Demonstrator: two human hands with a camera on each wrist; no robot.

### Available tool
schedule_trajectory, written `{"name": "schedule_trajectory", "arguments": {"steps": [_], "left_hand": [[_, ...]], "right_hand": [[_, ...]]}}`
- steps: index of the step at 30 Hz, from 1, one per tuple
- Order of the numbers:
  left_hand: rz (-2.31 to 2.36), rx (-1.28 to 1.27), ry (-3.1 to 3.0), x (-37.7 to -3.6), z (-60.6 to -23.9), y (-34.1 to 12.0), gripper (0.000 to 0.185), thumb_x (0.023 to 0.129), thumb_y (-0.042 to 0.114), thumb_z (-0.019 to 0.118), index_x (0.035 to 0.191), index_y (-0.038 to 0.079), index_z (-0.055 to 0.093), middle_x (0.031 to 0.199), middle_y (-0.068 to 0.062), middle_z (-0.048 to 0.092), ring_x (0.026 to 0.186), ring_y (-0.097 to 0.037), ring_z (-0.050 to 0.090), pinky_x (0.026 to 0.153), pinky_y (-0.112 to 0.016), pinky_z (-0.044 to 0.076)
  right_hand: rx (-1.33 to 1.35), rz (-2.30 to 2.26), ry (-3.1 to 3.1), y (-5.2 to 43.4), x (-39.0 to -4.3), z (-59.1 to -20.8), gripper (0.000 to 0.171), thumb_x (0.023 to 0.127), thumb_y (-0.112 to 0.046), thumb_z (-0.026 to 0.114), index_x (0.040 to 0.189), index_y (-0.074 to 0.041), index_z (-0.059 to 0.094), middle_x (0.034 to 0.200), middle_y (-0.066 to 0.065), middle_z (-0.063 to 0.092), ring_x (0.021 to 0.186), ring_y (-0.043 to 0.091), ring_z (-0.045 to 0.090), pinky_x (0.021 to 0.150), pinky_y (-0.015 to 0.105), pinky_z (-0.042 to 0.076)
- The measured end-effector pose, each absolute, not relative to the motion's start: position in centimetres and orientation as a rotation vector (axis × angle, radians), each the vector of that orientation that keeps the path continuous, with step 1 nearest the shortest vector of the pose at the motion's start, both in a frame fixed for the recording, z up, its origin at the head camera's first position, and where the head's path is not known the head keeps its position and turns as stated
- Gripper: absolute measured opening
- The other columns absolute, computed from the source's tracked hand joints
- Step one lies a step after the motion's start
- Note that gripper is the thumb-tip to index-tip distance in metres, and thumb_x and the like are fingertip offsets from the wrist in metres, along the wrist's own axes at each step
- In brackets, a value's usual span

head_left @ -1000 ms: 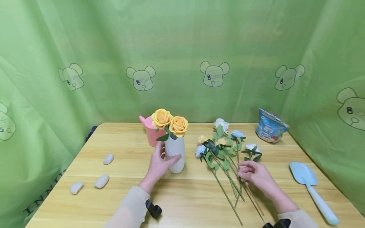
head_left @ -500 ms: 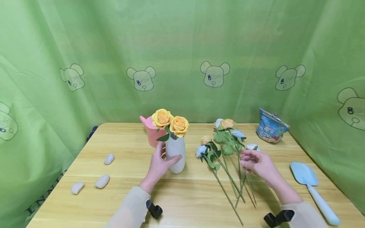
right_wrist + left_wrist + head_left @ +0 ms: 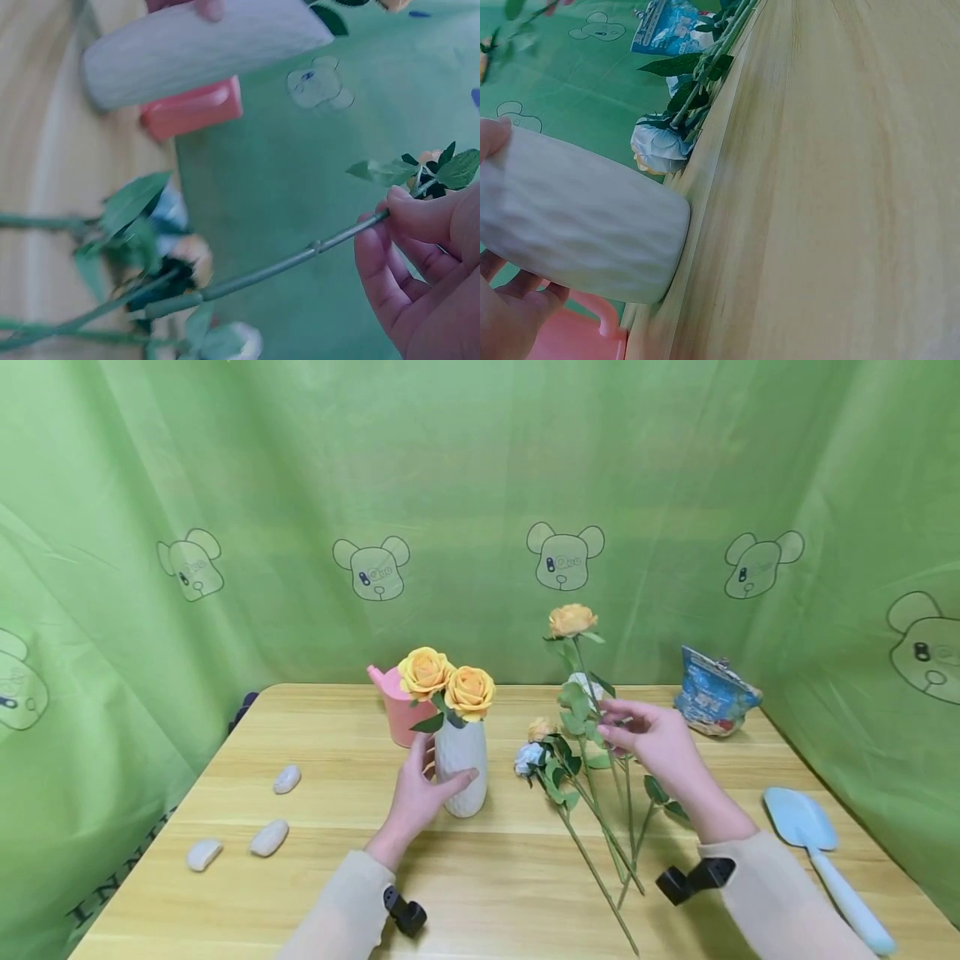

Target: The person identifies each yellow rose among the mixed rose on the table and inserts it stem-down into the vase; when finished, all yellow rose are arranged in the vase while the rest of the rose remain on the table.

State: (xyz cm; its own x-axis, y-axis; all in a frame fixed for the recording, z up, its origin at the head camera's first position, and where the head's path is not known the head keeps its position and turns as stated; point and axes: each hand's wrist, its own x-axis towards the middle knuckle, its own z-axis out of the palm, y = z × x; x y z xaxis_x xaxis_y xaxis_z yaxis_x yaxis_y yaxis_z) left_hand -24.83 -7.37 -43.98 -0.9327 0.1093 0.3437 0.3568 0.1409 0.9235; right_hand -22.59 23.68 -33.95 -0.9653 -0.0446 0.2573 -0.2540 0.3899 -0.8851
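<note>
A white textured vase stands upright on the wooden table with two yellow-orange roses in it. My left hand grips the vase's side, thumb in front and fingers behind, as the left wrist view of the vase also shows. Raised above the table, my right hand pinches the green stem of a pale orange rose between thumb and fingers. The rose stands nearly upright, leaning a little left. Below it lie several roses, among them a light blue one; my right hand hides some of their blooms.
Behind the vase is a pink watering can. Several pale stones, including one stone, lie at left. A blue bag stands at the back right, and a light blue shovel lies near the right edge.
My right hand has lifted the pale orange rose off the pile, moving up and slightly left, and the rose has tilted upright. My left hand stays on the vase.
</note>
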Motion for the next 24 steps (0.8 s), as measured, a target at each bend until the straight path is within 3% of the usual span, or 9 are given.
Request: {"name": "schedule_trajectory", "arguments": {"steps": [7, 16, 24], "left_hand": [[-1.908, -0.435, -2.239, -24.6, -43.7, -7.3, 0.071, 0.075, 0.025, 0.079, 0.134, 0.026, 0.039, 0.131, -0.004, 0.046, 0.119, -0.026, 0.045, 0.098, -0.045, 0.038], [-1.914, -0.463, -2.248, -22.7, -40.9, -7.2, 0.067, 0.078, 0.013, 0.075, 0.134, 0.013, 0.038, 0.132, -0.011, 0.045, 0.118, -0.031, 0.045, 0.097, -0.047, 0.038], [-1.912, -0.470, -2.246, -22.8, -41.1, -7.2, 0.066, 0.078, 0.014, 0.076, 0.133, 0.013, 0.039, 0.131, -0.009, 0.046, 0.118, -0.029, 0.045, 0.097, -0.045, 0.039]], "right_hand": [[0.339, 1.651, -2.408, 20.1, -23.9, -29.5, 0.041, 0.082, -0.004, 0.068, 0.122, -0.002, 0.056, 0.099, 0.016, 0.061, 0.078, 0.022, 0.061, 0.069, 0.030, 0.055], [0.398, 1.913, -1.970, 14.5, -25.8, -23.4, 0.035, 0.080, 0.002, 0.068, 0.114, -0.005, 0.060, 0.091, 0.011, 0.061, 0.073, 0.020, 0.060, 0.066, 0.030, 0.055], [0.471, 2.014, -1.703, 10.5, -26.8, -21.9, 0.027, 0.080, 0.006, 0.067, 0.104, -0.006, 0.060, 0.088, 0.016, 0.062, 0.069, 0.023, 0.062, 0.063, 0.033, 0.056]]}}
